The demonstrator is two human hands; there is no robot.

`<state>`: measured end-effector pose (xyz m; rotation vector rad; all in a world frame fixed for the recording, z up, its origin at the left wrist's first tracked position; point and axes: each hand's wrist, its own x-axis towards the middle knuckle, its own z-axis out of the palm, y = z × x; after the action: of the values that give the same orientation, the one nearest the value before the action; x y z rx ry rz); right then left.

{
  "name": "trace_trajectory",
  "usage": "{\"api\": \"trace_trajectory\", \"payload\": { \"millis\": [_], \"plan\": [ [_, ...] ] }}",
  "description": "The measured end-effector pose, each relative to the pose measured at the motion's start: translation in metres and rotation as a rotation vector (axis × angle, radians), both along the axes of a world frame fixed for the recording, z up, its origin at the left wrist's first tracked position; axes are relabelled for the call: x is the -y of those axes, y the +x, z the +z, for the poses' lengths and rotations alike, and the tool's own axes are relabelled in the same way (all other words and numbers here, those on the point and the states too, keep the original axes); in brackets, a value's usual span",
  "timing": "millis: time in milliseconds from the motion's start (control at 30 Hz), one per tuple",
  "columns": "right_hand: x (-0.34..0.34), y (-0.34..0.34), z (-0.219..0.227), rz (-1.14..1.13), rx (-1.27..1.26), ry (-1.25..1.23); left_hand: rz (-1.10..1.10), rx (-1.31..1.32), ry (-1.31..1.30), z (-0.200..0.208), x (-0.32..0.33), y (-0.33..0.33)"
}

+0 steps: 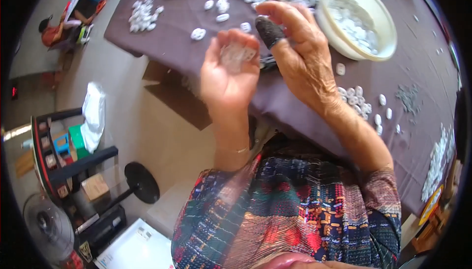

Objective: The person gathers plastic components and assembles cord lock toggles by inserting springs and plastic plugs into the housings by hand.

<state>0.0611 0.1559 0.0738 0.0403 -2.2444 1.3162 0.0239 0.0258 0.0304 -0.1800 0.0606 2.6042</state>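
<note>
My left hand is held palm up above the table's near edge, its fingers curled into a cup. In the palm lie several small whitish, see-through pieces, blurred. To its right my right hand is raised with its back toward me, beside a cream tub. A black cover wraps its thumb. The thumb tip and forefinger tip come close together; what lies between them, if anything, is too small to name. Small white oval pieces lie on the dark cloth near both hands.
White pieces heap along the far side of the dark-clothed table; more fill the tub. Small grey parts lie at right. An open cardboard box stands below the near edge. A fan and another person are at left.
</note>
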Motion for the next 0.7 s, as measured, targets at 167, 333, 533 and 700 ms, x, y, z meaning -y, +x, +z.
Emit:
{"api": "trace_trajectory", "payload": {
  "millis": [167,333,533,700],
  "plan": [
    [-0.002,0.043,-0.026,0.161,0.297,-0.775,0.245,-0.215,-0.312,0.015,-0.045,0.052],
    [-0.011,0.066,-0.082,0.066,0.105,-1.388,0.373,-0.823,-0.997,0.015,-0.094,0.087],
    [-0.049,0.106,-0.073,-0.245,0.071,-0.890,0.503,-1.626,-1.141,0.026,-0.132,0.104],
    [-0.070,0.113,-0.080,0.502,-0.197,-2.054,0.469,-1.879,-1.033,0.033,-0.147,0.114]
  ]
}}
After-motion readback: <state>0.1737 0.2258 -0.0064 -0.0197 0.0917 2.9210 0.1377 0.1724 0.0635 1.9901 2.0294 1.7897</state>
